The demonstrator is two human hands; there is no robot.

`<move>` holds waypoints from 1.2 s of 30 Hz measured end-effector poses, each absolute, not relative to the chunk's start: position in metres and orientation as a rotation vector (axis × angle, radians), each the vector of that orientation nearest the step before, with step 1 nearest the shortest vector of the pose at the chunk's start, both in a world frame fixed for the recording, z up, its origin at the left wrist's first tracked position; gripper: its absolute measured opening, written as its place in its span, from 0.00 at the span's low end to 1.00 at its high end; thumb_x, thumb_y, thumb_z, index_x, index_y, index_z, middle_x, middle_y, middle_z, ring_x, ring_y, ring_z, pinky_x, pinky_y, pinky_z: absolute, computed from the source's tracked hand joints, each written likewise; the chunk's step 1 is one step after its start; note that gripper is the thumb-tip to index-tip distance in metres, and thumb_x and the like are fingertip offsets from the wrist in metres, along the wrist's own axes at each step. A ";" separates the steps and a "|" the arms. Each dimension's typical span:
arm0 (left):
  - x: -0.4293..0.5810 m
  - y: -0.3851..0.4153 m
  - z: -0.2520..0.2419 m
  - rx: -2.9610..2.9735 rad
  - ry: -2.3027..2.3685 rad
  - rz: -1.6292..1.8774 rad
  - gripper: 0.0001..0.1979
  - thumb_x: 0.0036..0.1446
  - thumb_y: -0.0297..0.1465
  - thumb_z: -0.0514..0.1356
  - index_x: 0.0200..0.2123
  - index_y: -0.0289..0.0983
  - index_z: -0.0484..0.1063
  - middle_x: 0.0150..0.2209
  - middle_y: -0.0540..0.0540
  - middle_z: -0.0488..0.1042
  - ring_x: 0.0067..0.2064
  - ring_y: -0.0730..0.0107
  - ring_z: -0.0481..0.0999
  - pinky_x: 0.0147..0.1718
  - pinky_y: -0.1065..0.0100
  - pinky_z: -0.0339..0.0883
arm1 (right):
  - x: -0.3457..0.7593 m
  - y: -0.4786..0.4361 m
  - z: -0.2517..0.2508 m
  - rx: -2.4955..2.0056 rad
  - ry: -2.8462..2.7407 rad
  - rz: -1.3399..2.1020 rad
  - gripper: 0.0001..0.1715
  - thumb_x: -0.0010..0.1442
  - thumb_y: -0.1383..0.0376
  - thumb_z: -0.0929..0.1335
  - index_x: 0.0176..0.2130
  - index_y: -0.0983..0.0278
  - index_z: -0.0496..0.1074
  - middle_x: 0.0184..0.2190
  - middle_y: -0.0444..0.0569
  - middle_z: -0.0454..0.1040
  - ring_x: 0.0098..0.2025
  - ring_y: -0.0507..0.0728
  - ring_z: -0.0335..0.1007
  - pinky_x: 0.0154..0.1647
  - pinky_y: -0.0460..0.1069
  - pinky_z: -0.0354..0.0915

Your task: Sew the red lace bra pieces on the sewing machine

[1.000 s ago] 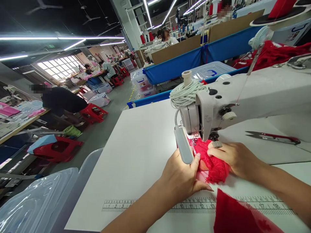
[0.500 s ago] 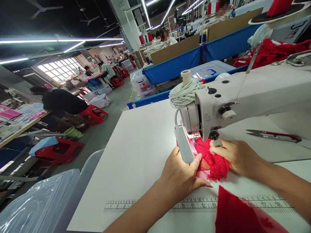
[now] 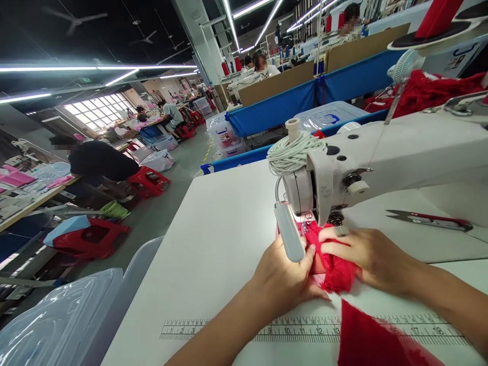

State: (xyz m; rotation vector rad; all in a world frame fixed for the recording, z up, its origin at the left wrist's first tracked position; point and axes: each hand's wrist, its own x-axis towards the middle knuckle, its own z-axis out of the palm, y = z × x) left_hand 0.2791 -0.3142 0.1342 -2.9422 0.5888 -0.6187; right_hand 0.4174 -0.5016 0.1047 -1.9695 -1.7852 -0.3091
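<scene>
Bunched red lace fabric lies under the needle area of a white sewing machine. My left hand rests flat on the fabric's left edge, thumb spread away; a grey lamp covers some of its fingers. From the right, my right hand reaches over the lace with its fingers stretched out and apart, touching the cloth close to the presser foot. Where the cloth meets the needle is partly hidden by the machine head. Nearer me lies a separate red fabric piece.
Thread snips lie right of my right hand. A ruler scale runs along the front of the white table. Coiled pale cord sits on the machine head. Clear plastic bins stand left; people work at other tables.
My right hand has shifted left over the lace, its fingers now stretched further across it. The lace looks more pressed together. My left hand stays nearly in place.
</scene>
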 end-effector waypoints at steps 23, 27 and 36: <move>0.265 -0.324 0.139 -2.996 0.466 -0.520 0.39 0.62 0.59 0.39 0.46 0.35 0.76 0.37 0.38 0.76 0.30 0.66 0.74 0.31 0.66 0.68 | 0.417 -0.501 0.108 -1.996 -1.732 -0.582 0.17 0.39 0.82 0.57 0.25 0.61 0.57 0.22 0.41 0.59 0.20 0.51 0.51 0.20 0.47 0.44; 0.266 -0.325 0.138 -2.944 0.483 -0.540 0.39 0.61 0.60 0.42 0.48 0.36 0.76 0.41 0.35 0.77 0.34 0.62 0.76 0.34 0.63 0.68 | 0.417 -0.501 0.108 -1.998 -1.738 -0.536 0.17 0.41 0.82 0.57 0.26 0.61 0.59 0.23 0.42 0.61 0.21 0.51 0.53 0.21 0.46 0.46; 0.266 -0.324 0.136 -2.964 0.465 -0.640 0.38 0.62 0.59 0.41 0.48 0.36 0.76 0.44 0.35 0.77 0.34 0.62 0.76 0.37 0.61 0.67 | 0.420 -0.501 0.104 -2.018 -1.712 -0.518 0.17 0.42 0.82 0.57 0.25 0.61 0.58 0.23 0.42 0.59 0.21 0.51 0.52 0.21 0.46 0.45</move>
